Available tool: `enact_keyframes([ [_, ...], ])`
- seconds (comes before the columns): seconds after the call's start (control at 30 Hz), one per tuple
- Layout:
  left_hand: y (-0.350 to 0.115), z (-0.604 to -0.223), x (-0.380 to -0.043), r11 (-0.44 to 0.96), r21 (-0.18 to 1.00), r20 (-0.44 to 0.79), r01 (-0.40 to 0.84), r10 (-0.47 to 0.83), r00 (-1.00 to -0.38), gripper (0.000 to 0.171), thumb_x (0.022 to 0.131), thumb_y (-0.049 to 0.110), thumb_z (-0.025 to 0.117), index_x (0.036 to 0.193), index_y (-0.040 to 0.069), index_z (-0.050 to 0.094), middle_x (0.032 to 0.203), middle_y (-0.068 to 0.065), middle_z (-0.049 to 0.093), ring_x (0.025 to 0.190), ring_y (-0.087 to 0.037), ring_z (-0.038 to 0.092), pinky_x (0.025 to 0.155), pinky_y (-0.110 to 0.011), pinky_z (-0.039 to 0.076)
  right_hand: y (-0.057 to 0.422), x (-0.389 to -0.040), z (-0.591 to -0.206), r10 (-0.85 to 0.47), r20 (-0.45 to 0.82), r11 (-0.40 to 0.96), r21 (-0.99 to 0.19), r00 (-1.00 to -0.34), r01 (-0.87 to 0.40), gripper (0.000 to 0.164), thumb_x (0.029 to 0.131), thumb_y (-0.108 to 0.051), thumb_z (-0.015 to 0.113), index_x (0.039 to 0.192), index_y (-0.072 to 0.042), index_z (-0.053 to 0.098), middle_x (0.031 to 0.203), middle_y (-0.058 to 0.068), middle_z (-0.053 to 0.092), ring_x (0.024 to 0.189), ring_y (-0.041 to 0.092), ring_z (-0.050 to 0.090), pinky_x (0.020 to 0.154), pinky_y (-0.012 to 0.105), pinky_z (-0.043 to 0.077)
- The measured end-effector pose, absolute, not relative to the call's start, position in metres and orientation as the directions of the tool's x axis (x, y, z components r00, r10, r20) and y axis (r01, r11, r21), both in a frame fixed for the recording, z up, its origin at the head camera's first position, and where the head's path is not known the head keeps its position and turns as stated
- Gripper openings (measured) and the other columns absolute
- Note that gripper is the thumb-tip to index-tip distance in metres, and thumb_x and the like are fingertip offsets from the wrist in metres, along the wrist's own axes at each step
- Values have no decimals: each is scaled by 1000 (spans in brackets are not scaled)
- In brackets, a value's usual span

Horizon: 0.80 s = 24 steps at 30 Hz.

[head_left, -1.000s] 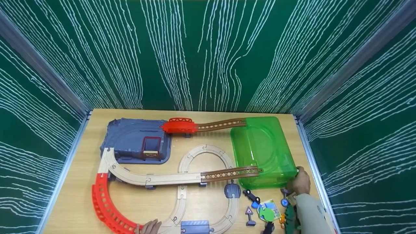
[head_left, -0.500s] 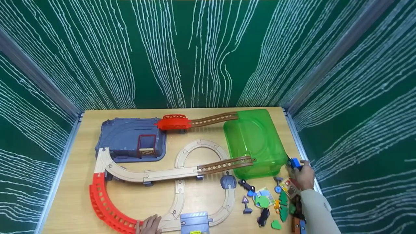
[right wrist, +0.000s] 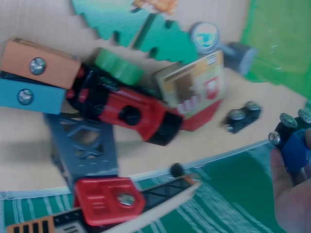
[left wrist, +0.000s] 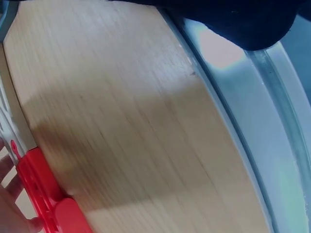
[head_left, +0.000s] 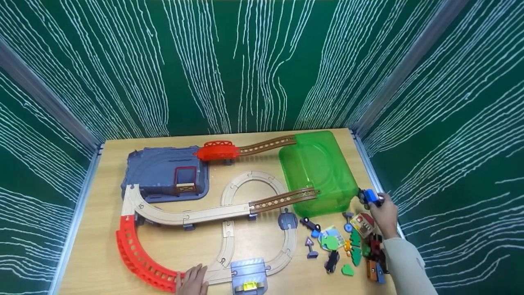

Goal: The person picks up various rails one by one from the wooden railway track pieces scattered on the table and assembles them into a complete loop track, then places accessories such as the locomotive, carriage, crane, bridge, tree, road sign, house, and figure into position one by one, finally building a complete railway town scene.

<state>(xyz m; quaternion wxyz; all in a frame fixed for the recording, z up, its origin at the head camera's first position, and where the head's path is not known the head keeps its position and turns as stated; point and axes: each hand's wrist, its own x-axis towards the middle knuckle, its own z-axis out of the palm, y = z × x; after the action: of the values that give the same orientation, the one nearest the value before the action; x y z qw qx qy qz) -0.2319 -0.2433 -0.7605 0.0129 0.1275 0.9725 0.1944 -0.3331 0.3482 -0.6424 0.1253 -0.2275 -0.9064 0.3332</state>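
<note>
My right hand [head_left: 385, 215] holds a blue toy train engine [head_left: 370, 196] beside the near right corner of the green see-through box [head_left: 327, 176]. The right wrist view shows the same blue engine [right wrist: 294, 150], wheels outward, between the thumb and fingers. My left hand [head_left: 191, 280] rests at the front of the track loop, where the red curved track [head_left: 141, 262] meets the wooden track [head_left: 219, 275]. In the left wrist view, part of that hand [left wrist: 12, 206] lies against the red track [left wrist: 46, 189], its thumb touching the side.
A grey tunnel base [head_left: 163, 172] stands back left, joined by a red bridge [head_left: 217, 150]. At front right lie a red engine [right wrist: 129, 111], a small house block [right wrist: 192, 90], green trees [head_left: 355, 248], a sign [head_left: 310, 248] and black cars. A grey crossing [head_left: 249, 272] sits in front.
My right hand has come from behind the box's corner and now shows the blue engine, raised slightly rightward. The left hand stays at the track joint. The head view has shifted.
</note>
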Motion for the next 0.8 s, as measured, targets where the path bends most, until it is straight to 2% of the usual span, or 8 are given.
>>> enact_keyframes([
  [0.13,-242,-757,-233,893,370,60,254,250,-966,40,74,22,60,112,12,56,116,-7,52,108,-27,44,91,-63,19,335,-329,-627,485,145,680,-682,-863,268,41,79,-5,60,117,7,47,98,32,57,87,41,57,70,49,47],
  [0.23,-240,-751,-234,902,358,41,244,246,-969,39,73,22,61,111,11,57,115,-7,53,107,-28,45,90,-64,20,322,-325,-614,461,173,668,-714,-870,212,40,78,-3,62,115,5,49,96,31,58,86,38,59,70,46,49],
  [0.37,-237,-738,-237,911,349,-17,219,240,-971,39,74,22,61,111,10,57,114,-9,54,107,-29,44,89,-65,22,304,-322,-598,397,206,639,-762,-894,109,40,77,0,63,113,5,50,95,29,59,86,36,59,67,28,51],
  [0.43,-235,-730,-239,911,353,-36,212,240,-970,39,75,22,61,112,9,56,114,-9,54,108,-29,44,88,-65,23,294,-321,-590,352,216,621,-782,-911,55,40,76,1,64,113,5,50,95,29,60,86,36,59,65,18,50],
  [0.5,-232,-722,-242,907,365,-40,212,243,-969,40,76,21,60,114,9,55,114,-9,53,108,-30,44,89,-64,23,283,-320,-583,300,212,605,-796,-930,14,40,76,2,64,113,5,49,96,27,60,86,35,59,66,13,47],
  [0.8,-215,-686,-265,878,402,-14,261,291,-957,44,81,23,57,122,10,49,122,-7,49,115,-28,39,93,-60,23,227,-315,-553,96,127,512,-857,-987,-61,41,76,0,65,114,4,53,102,26,57,89,34,59,70,25,51],
])
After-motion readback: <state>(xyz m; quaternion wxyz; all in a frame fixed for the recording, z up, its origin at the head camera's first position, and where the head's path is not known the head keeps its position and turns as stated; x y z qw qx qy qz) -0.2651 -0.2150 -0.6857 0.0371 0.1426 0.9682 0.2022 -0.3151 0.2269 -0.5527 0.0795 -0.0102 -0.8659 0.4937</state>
